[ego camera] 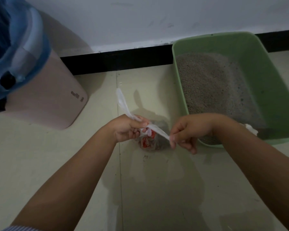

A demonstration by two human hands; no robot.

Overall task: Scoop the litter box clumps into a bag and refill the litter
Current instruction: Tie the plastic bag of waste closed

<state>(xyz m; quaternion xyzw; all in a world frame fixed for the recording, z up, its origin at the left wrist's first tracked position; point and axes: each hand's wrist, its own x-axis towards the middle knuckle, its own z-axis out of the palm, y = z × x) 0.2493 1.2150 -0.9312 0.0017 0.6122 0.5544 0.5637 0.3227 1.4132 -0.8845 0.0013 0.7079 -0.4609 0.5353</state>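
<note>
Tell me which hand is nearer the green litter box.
Right. The right hand is just beside the green litter box; the left hand is farther left.

Bin (57, 97) print: small dark marking low on the pink side, seen inverted and too blurred to read.
Bag (148, 142) print: red pattern, no legible letters.

Two bare forearms reach in from the near edge, uncovered from the elbow down to the wrist. The left hand (127, 129) and the right hand (188, 130) wear no gloves, rings or watch. At the near left corner shows a sliver of cloth, seemingly a pushed-up sleeve (22, 228), pale with fine bluish stripes, though dim light blurs it.
</note>
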